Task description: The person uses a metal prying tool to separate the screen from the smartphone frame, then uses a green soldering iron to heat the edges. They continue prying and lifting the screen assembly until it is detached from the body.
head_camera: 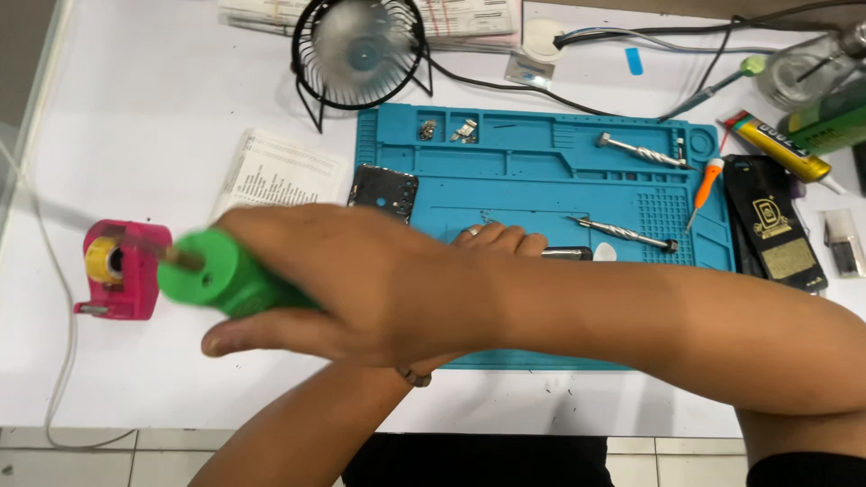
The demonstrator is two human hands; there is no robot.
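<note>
Head cam looks straight down on a white worktop [162, 99] with a blue repair mat [541, 171] in the middle, and the arms are crossed over each other. The right hand [361, 280] reaches across toward the left edge and is clamped around a chunky green tool handle [216, 275], fingers over the top and thumb underneath, with a thin tip poking out of its front face toward the pink tape dispenser [122, 266] near the left edge. It's a bit motion-blurred so I can't tell exactly what kind of tool it is. My guess is it's hard plastic, light, stiff and not slippery, so gripping it round the fat middle of the barrel like this looks right, well away from the thin tip. The left hand [501, 242] passes under the right forearm and rests on the mat; only the knuckles show, so I can't tell if it's closed on anything. Just beside it on the mat lie a silver screwdriver [627, 234] and a small white pick [605, 254]. A dark phone part [385, 191] sits on the mat's left edge, a black desk fan [359, 50] stands at the far edge, and a yellow glue tube [783, 147] lies toward the far right corner.
</note>
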